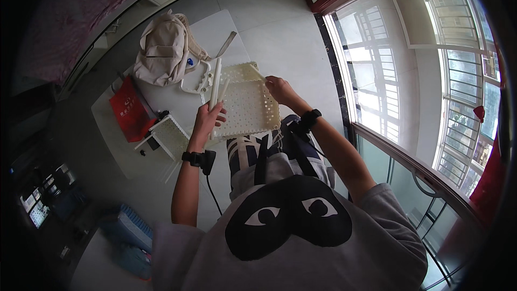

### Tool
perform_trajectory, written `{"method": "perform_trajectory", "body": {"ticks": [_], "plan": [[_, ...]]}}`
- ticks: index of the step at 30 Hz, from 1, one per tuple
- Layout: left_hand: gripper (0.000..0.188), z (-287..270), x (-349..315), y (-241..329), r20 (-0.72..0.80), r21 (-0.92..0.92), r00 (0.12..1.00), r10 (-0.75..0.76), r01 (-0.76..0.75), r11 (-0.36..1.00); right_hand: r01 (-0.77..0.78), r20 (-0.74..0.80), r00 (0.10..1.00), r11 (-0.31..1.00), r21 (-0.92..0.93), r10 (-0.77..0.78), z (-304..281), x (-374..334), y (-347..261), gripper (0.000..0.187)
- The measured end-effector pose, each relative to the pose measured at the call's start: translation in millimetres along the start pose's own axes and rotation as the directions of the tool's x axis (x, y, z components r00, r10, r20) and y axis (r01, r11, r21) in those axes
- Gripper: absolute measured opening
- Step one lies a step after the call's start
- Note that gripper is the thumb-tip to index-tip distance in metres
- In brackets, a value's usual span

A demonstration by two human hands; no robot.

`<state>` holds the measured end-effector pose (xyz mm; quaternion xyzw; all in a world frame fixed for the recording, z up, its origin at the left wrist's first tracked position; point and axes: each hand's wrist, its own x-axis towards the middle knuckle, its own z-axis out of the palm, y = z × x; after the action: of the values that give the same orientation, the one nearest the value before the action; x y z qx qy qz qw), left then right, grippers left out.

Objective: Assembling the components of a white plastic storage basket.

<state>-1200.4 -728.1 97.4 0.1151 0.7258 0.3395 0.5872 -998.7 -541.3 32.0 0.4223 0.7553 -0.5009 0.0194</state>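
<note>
A cream plastic tray [242, 109] with a perforated bottom and scalloped rim lies in front of me, close to my knees. My left hand [207, 120] is closed round white plastic tubes [216, 82] that stick up over the tray's left side; a shorter piece [224, 89] slants beside them. At the tray's far right corner, my right hand [280, 90] is closed on a thin pale rod [258, 72]. The rod's lower end is hidden by the fingers. Whether that rod touches the tray's corner, I cannot tell.
Beyond the tray, a beige backpack [164, 48] rests on a white table [212, 24] beside a white curved-edge frame [195, 83]. A red bag [131, 110] and another perforated tray [171, 139] are to the left. A glazed door [371, 75] stands at the right.
</note>
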Motion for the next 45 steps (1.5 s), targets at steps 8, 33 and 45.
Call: {"method": "perform_trajectory", "body": {"ticks": [8, 33, 45], "plan": [[0.045, -93.6, 53.2, 13.1, -0.159, 0.868, 0.959, 0.235, 0.022, 0.497, 0.031, 0.003, 0.999, 0.874, -0.484, -0.034, -30.4, 28.0, -18.4, 0.025], [0.019, -64.3, 98.2, 45.4, -0.079, 0.983, 0.955, 0.287, 0.027, 0.181, 0.147, 0.053, 0.988, 0.755, -0.639, -0.148, -18.7, 24.2, -35.2, 0.009], [0.023, -48.4, 87.6, 58.7, -0.098, 0.988, 0.961, 0.259, 0.064, 0.137, 0.129, 0.001, 0.987, 0.78, -0.612, -0.163, -14.3, 20.4, -33.1, 0.009]]}}
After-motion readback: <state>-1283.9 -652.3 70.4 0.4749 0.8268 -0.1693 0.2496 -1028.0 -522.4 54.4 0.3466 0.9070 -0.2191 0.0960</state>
